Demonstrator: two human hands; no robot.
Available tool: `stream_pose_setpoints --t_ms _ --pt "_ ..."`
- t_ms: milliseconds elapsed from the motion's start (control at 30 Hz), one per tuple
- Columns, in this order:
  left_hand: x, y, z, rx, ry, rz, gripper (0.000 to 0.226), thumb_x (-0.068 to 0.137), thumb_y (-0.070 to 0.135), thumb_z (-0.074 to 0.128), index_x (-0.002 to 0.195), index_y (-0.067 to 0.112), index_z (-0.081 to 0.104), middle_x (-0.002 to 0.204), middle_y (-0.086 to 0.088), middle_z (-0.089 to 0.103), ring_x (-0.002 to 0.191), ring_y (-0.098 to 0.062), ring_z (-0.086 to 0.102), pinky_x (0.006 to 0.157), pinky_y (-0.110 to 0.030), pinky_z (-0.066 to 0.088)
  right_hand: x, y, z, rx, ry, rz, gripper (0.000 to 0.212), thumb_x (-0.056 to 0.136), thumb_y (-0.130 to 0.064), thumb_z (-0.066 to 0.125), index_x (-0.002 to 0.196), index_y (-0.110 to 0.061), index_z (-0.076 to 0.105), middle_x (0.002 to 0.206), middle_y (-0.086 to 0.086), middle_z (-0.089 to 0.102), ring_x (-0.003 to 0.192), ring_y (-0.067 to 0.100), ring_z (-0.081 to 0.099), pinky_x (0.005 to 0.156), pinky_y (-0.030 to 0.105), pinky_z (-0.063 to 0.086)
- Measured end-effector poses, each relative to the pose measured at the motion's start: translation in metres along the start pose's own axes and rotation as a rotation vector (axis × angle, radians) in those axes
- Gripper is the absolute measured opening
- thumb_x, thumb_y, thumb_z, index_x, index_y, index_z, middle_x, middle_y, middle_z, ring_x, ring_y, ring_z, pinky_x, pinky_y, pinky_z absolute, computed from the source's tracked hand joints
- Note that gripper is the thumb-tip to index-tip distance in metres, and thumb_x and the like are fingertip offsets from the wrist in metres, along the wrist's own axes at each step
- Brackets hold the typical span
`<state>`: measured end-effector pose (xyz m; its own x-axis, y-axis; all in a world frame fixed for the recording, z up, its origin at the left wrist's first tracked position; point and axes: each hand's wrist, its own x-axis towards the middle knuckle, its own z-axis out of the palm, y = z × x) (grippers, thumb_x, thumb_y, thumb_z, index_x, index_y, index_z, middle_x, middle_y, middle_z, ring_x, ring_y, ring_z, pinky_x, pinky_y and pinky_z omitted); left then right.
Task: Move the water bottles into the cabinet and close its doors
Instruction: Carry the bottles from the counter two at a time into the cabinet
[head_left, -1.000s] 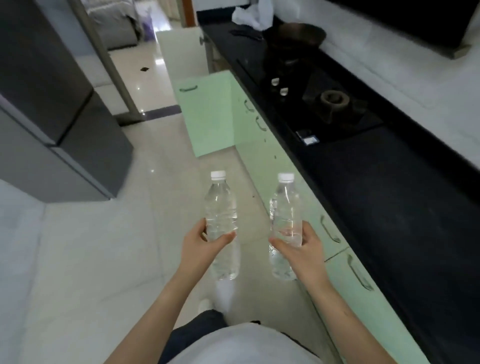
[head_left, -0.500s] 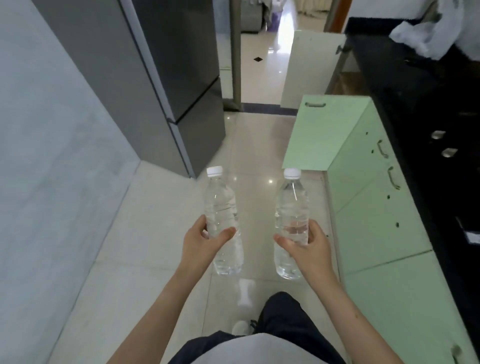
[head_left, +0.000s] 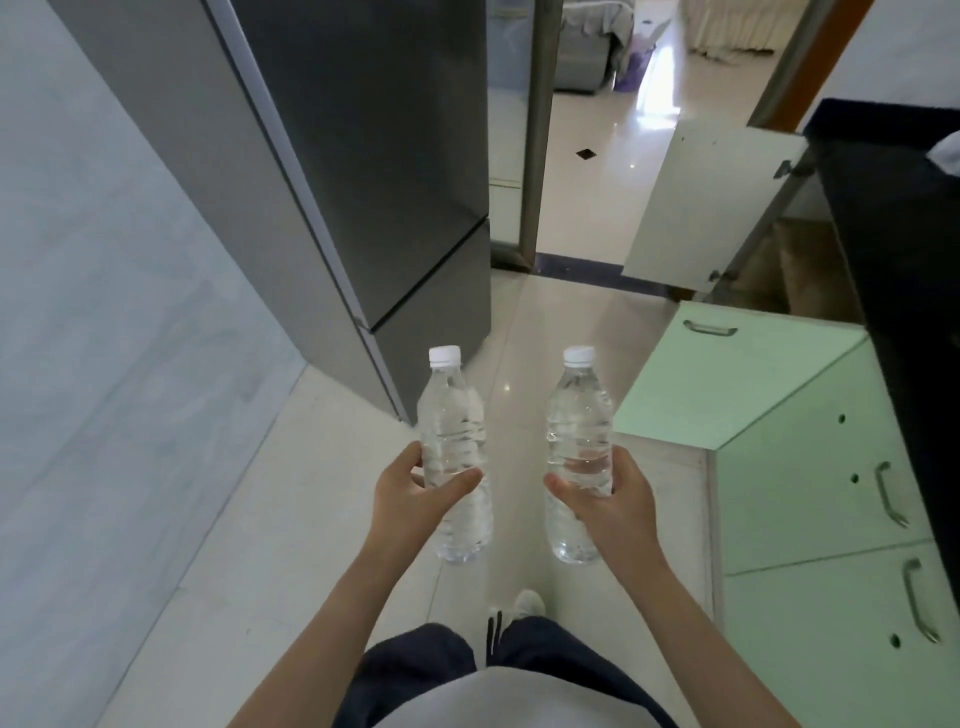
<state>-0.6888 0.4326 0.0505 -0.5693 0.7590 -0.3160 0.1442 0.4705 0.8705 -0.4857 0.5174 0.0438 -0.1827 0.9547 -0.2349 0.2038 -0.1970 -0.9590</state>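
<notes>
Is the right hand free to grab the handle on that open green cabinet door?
Probably not yet: the right hand is wrapped around a clear plastic water bottle, and the metal handle on the open green cabinet door sits farther ahead.

One head-worn view looks forward and steeply down, close above the left hand and right hand. Beyond them lies floor (wide-angle, edges bowed). No second view.

Two clear, white-capped bottles, left bottle and right bottle, stand upright, side by side and apart; green cabinet door stands open.
</notes>
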Motion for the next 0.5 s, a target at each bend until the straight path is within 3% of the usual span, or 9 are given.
stream_pose_setpoints --t_ms 167,300,400,500 --pt "0.093 0.054 0.008 -0.050 0.014 0.043 0.024 0.075 0.029 0.084 0.094 0.025 0.070 0.080 0.007 0.075 0.070 -0.006 0.070 0.062 -0.019 0.053 0.104 -0.036 0.010 -0.006 0.005 -0.013 0.040 0.071 -0.011 0.086 0.104 -0.015 0.064 0.090 -0.002 0.071 0.076 0.006 0.070 0.063 0.019 0.054" --pt "0.177 0.070 0.016 -0.052 0.002 -0.012 0.029 0.071 0.039 0.084 0.092 0.025 0.069 0.080 0.006 0.074 0.074 -0.010 0.070 0.067 -0.025 0.054 0.178 -0.038 0.031 0.011 0.007 0.037 0.038 0.071 -0.011 0.086 0.101 -0.017 0.065 0.089 0.000 0.072 0.077 0.011 0.071 0.066 0.026 0.056" --pt "0.249 0.083 0.020 -0.039 -0.037 -0.034 0.022 0.076 0.032 0.082 0.091 0.022 0.070 0.082 0.004 0.074 0.079 -0.012 0.070 0.071 -0.027 0.055 0.236 -0.041 0.054 0.015 0.030 0.083 0.036 0.071 -0.012 0.086 0.100 -0.019 0.066 0.086 -0.002 0.072 0.074 0.009 0.071 0.068 0.033 0.058" --pt "0.327 0.111 0.022 -0.008 -0.121 -0.010 0.023 0.076 0.031 0.082 0.093 0.020 0.070 0.082 0.002 0.074 0.079 -0.014 0.071 0.066 -0.025 0.053 0.298 -0.056 0.077 0.042 0.077 0.097 0.036 0.070 -0.012 0.086 0.101 -0.018 0.067 0.087 -0.003 0.073 0.077 0.013 0.071 0.063 0.025 0.057"
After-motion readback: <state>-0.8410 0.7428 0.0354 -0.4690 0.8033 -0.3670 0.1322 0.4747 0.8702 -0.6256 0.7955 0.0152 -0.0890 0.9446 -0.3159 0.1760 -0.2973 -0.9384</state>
